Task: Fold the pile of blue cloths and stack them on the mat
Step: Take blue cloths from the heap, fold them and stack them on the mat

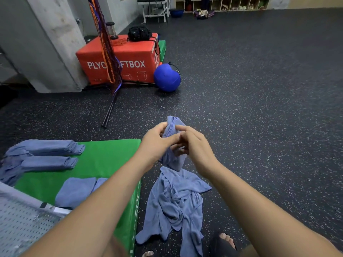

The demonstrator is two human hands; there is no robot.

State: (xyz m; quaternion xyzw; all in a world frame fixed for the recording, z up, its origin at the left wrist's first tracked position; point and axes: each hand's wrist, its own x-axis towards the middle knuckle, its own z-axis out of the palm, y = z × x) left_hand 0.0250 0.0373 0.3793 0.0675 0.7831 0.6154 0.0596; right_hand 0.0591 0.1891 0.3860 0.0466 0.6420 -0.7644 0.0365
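Both hands hold one crumpled blue cloth (173, 127) up in the air over the floor. My left hand (157, 141) grips it from the left, and my right hand (193, 143) pinches it from the right. Beneath them a loose pile of blue cloths (174, 203) lies on the dark floor, beside the green mat (104, 160). Stacks of folded blue cloths (46, 154) lie on the mat's far left. Another folded cloth (76, 191) sits near the mat's front, partly behind my left forearm.
A perforated metal surface (24, 223) stands at the lower left. Farther off are an orange plyo box (120, 60), a blue ball (167, 77) and a leaning black stand (109, 112). Sandalled feet (224, 243) show beside the pile.
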